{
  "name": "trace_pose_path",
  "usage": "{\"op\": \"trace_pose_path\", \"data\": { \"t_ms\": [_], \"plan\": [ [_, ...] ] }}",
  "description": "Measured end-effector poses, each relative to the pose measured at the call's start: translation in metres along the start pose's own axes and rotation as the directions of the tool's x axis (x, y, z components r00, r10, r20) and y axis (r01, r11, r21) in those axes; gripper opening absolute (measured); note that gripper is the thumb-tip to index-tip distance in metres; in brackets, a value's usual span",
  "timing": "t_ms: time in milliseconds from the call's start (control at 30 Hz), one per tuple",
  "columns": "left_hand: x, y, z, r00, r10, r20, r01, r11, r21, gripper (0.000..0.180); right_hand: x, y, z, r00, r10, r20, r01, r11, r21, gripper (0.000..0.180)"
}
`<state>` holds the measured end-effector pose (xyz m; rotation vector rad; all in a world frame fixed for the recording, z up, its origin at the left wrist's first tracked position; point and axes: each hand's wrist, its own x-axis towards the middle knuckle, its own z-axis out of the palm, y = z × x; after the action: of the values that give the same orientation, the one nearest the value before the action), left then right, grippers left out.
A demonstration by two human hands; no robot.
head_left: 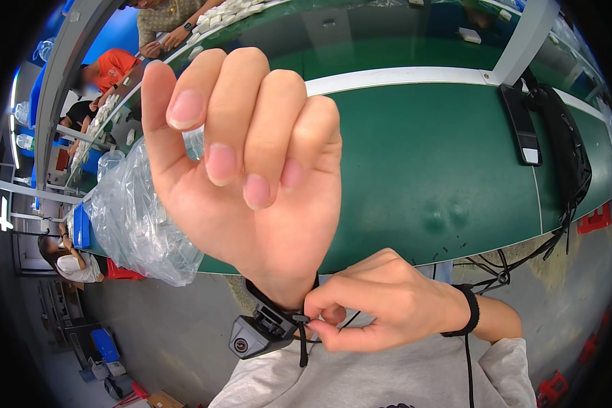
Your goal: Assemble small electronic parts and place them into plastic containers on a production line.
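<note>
My left hand is raised with its palm toward me, the fingers loosely curled and nothing in them. Around its wrist sits a black strap carrying a small grey-black camera. My right hand reaches across from the right, thumb and forefinger pinched on the black wrist strap beside the camera. What exactly lies between those fingertips is partly hidden. A black band circles my right wrist, and a thin black cable hangs below it.
A green-topped table stretches ahead. Clear plastic bags lie at its left. On the right are a black phone-like device, a black bag and tangled cables. Several people sit far left beside small white parts.
</note>
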<state>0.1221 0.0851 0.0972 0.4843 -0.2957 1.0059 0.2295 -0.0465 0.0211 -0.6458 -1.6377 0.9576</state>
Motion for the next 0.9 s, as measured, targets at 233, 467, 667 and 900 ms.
{"op": "trace_pose_path", "data": {
  "t_ms": [233, 467, 667, 900],
  "plan": [
    [0.0004, -0.0012, -0.0001, 1.000, -0.008, 0.008, 0.008, 0.999, 0.031, 0.037, -0.0011, 0.0024, -0.0014, 1.000, -0.020, 0.003, 0.020, 0.996, -0.083, 0.017],
    [-0.0007, -0.0002, -0.0014, 1.000, -0.014, 0.015, 0.014, 0.999, 0.037, 0.037, -0.0029, 0.0022, 0.0009, 0.999, -0.048, -0.024, 0.045, 0.995, -0.084, 0.017],
    [0.0013, -0.0033, -0.0034, 1.000, -0.008, 0.021, 0.007, 0.999, 0.042, 0.036, -0.0034, 0.0063, 0.0017, 0.994, -0.091, -0.060, 0.082, 0.987, -0.135, 0.018],
    [0.0016, -0.0019, 0.0005, 0.997, 0.006, 0.076, -0.009, 0.999, 0.048, 0.036, 0.0001, 0.0007, 0.0029, 0.988, -0.111, -0.103, 0.095, 0.984, -0.151, 0.018]
  ]
}}
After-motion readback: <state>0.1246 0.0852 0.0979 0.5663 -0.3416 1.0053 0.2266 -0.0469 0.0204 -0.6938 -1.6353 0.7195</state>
